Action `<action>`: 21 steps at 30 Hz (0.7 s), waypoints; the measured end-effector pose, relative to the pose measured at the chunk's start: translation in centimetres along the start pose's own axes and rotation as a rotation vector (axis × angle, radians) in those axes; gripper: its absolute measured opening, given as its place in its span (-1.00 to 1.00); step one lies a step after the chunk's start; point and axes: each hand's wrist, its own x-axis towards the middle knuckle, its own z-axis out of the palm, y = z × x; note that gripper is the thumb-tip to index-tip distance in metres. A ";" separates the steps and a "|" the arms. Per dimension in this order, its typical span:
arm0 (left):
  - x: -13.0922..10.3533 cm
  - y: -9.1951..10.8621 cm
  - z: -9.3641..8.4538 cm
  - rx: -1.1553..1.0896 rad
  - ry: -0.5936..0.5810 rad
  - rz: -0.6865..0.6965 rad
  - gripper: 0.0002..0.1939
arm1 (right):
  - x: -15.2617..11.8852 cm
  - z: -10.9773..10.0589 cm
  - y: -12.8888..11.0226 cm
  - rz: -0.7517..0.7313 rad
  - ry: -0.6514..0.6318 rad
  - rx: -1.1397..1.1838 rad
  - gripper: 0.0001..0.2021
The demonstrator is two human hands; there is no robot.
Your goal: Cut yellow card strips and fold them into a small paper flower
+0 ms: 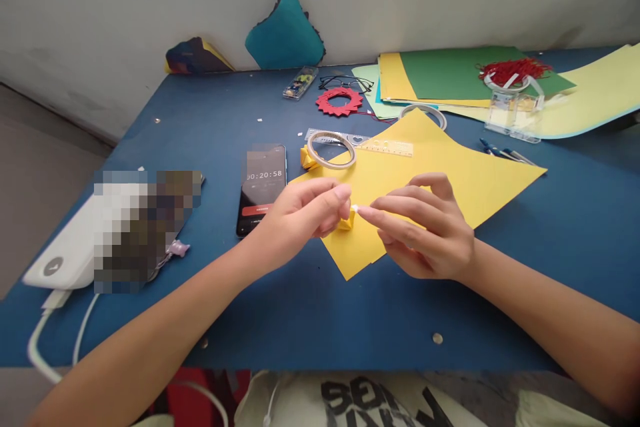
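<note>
Over the yellow paper sheets (430, 167), my left hand (313, 208) is closed, its fingertips pinching a small folded yellow paper piece (346, 221). My right hand (430, 227) comes from the other side, its fingers apart, with the index fingertip at a tiny white bit (355, 208) beside the folded piece. Whether that bit sticks to the fingertip or to the paper is too small to tell. Just behind my left hand, a roll of tape (311, 147) rests against another folded yellow piece (309, 159).
A phone with a running timer (267, 177) lies left of my left hand. A clear ruler (385, 147), red paper ring (339, 101), glasses (346, 85) and coloured sheets (450, 73) are behind. A white power bank (75, 240) sits far left, pens (505, 152) right.
</note>
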 end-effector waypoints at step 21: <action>1.2 -2.5 -0.3 0.982 0.249 0.376 -0.67 | -0.8 3.1 -0.9 0.527 -0.111 0.395 -0.41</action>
